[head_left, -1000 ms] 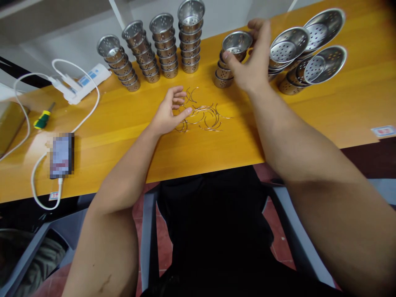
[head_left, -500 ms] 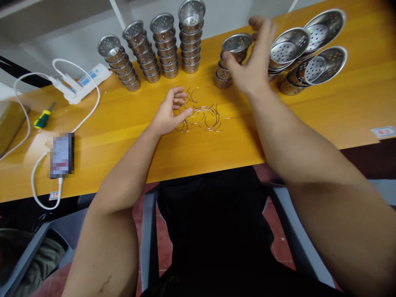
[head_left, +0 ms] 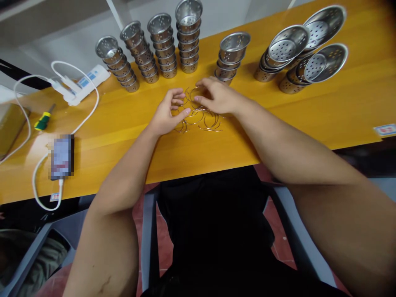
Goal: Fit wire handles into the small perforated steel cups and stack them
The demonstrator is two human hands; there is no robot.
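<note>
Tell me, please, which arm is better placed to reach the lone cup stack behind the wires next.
The right grip, probably: it is just in front of the lone cup stack, whereas the left grip is farther off, at the left side of the curved wires.

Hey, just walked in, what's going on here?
A person's left hand and right hand are open around thin curved wires on the yellow table; I can't tell whether either touches one. A stack of perforated metal cups stands beyond the right hand, with four stacks to its left and leaning stacks farther right.

Left hand (head_left: 167, 113) near right hand (head_left: 223, 97), fingers (head_left: 177, 91) curved.
</note>
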